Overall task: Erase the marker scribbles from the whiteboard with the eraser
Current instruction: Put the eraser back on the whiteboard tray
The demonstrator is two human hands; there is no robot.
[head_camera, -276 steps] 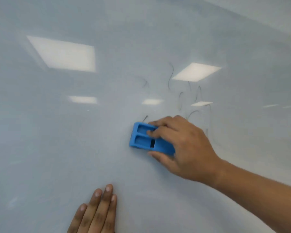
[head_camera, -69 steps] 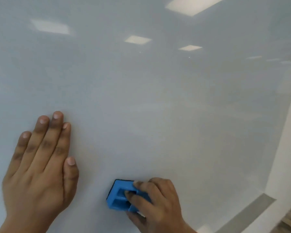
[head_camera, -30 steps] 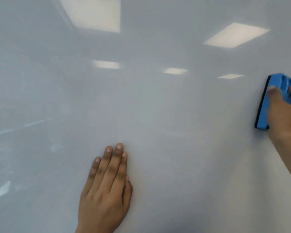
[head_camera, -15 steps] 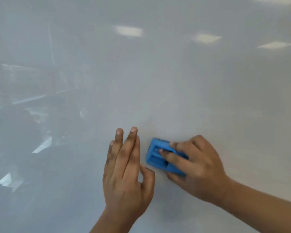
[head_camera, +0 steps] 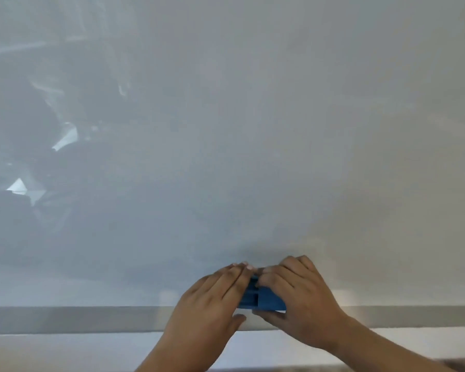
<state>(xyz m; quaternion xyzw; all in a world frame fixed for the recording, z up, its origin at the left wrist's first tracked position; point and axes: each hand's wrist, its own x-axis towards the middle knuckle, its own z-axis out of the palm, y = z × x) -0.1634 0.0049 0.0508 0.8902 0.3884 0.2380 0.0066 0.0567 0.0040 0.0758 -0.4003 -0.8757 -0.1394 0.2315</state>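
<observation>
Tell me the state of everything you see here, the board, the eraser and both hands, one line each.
whiteboard: no marker scribbles visible, only reflections.
eraser: blue, against the board at its lower edge, by the grey strip.
right hand: grips the eraser, fingers curled over it, thumb beneath.
left hand: fingers straight, resting on the eraser's left end.

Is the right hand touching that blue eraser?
Touching. The head view shows the right hand with fingers curled over the top of the eraser and thumb under its lower edge.

Neither the whiteboard (head_camera: pixel 226 130) nor the eraser (head_camera: pixel 262 300) bears any readable writing.
</observation>
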